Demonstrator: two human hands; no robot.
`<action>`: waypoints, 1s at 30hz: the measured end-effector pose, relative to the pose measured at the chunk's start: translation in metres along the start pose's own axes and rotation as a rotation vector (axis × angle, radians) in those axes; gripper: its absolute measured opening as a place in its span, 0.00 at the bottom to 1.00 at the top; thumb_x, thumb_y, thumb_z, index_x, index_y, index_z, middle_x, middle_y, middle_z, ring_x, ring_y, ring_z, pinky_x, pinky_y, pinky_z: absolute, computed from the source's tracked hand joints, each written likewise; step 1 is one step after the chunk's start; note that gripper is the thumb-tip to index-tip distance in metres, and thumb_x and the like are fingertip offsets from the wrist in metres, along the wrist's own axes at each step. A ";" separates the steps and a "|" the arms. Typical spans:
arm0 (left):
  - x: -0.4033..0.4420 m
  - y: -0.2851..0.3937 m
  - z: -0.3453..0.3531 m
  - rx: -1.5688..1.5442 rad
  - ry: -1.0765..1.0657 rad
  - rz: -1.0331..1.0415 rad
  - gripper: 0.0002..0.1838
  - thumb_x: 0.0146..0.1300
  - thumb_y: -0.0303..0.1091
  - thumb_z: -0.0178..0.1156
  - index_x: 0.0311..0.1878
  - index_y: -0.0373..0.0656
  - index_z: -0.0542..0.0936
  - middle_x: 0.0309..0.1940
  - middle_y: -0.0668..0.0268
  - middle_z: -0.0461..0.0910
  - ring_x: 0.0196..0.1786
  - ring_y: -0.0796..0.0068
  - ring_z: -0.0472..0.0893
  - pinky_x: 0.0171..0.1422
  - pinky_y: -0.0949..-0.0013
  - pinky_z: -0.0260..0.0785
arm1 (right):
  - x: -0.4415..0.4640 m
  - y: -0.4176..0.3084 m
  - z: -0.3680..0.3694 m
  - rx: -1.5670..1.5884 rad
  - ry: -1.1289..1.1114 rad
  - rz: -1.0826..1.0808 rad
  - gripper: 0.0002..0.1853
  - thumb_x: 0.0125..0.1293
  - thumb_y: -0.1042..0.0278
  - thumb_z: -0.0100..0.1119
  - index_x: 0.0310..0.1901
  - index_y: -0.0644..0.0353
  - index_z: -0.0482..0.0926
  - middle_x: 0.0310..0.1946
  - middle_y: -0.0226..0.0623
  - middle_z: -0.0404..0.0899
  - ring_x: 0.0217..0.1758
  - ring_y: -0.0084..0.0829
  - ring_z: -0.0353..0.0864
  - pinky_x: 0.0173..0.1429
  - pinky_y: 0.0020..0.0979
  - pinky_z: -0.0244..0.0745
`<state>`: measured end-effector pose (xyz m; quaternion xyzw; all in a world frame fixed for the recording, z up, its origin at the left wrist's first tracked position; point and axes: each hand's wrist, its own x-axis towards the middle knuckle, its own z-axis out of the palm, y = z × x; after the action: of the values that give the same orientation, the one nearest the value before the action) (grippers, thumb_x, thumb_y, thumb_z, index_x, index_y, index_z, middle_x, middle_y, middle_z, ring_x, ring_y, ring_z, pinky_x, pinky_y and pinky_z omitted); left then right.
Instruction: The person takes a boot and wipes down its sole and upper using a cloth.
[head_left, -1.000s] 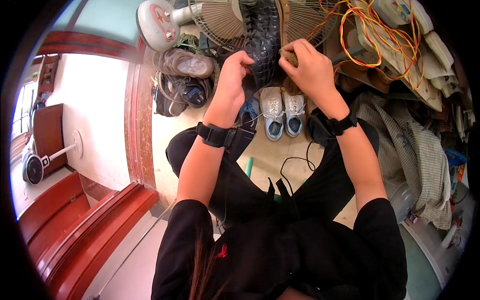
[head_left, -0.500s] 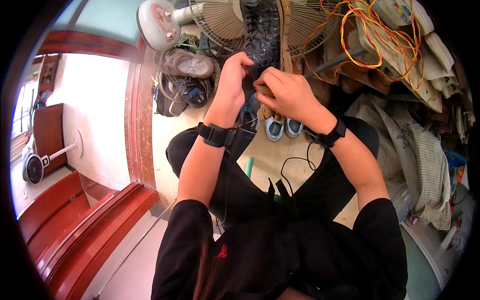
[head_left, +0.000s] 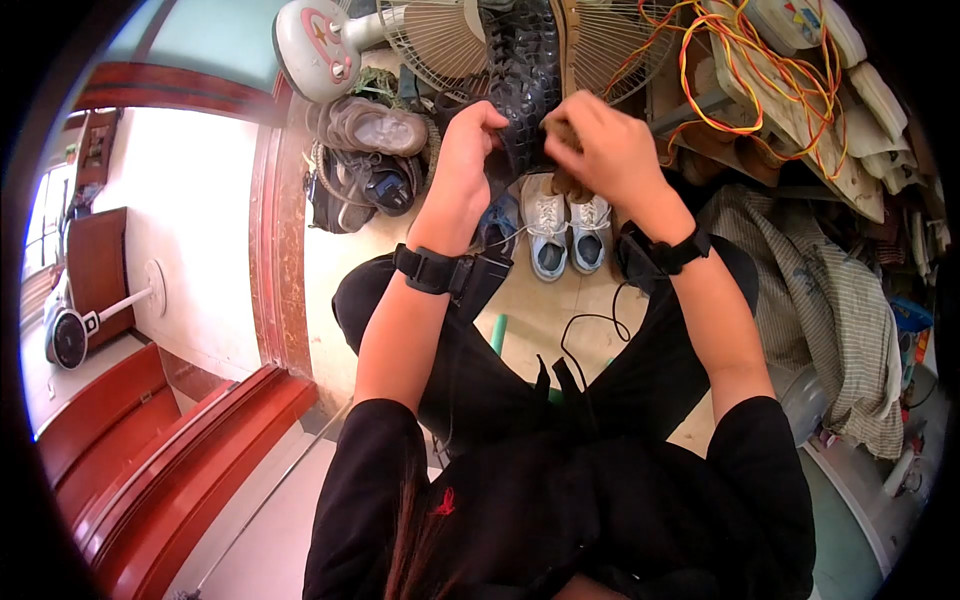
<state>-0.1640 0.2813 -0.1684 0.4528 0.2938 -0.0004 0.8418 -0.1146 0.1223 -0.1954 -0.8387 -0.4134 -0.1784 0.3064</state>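
Note:
A long black shoe-like piece [head_left: 520, 75] with a bumpy, woven-looking surface stands upright at the top centre. My left hand [head_left: 468, 150] grips its lower left edge, thumb on the near side. My right hand [head_left: 603, 145] is at the piece's lower right, fingers curled around a brown cloth-like wad [head_left: 565, 138]. Most of that wad is hidden by the fingers. Below the hands, a pair of pale blue sneakers [head_left: 548, 225] with white laces sits on the floor. One dark blue shoe [head_left: 497, 222] lies beside them, partly behind my left wrist.
A fan [head_left: 625, 50] with a wire cage stands behind the black piece, its white base [head_left: 318, 50] tipped left. Several worn shoes [head_left: 375, 130] are piled at the left. Orange-yellow wires [head_left: 735, 110] tangle at upper right, above a checked cloth [head_left: 820, 300]. A red door sill [head_left: 190, 470] runs lower left.
My right hand has moved right and slightly up, away from the black piece's lower end, with the brown wad. More of the blue sneakers shows. My left hand stays nearly still.

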 end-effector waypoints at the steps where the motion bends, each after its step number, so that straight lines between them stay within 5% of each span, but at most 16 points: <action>1: -0.002 0.001 0.001 -0.021 -0.002 -0.017 0.12 0.53 0.29 0.57 0.17 0.53 0.67 0.14 0.78 0.61 0.21 0.83 0.61 0.29 0.76 0.51 | 0.001 0.004 -0.001 0.001 -0.001 0.000 0.10 0.54 0.65 0.66 0.34 0.55 0.74 0.30 0.32 0.76 0.28 0.37 0.81 0.28 0.32 0.76; 8: -0.006 0.006 0.007 -0.029 0.028 -0.046 0.14 0.52 0.31 0.57 0.15 0.54 0.65 0.13 0.80 0.59 0.19 0.84 0.59 0.27 0.76 0.48 | 0.003 0.018 0.006 -0.091 0.092 0.091 0.10 0.56 0.65 0.65 0.35 0.56 0.74 0.32 0.33 0.78 0.29 0.39 0.81 0.31 0.34 0.78; 30: -0.014 0.011 0.011 -0.082 -0.003 -0.101 0.13 0.52 0.28 0.56 0.16 0.51 0.67 0.13 0.78 0.60 0.20 0.83 0.60 0.29 0.76 0.51 | -0.005 -0.028 0.001 0.086 -0.148 -0.118 0.11 0.50 0.71 0.67 0.33 0.57 0.75 0.30 0.31 0.76 0.29 0.34 0.80 0.29 0.30 0.75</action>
<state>-0.1670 0.2756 -0.1483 0.4025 0.3148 -0.0317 0.8590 -0.1406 0.1330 -0.1886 -0.8097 -0.4910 -0.1159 0.2998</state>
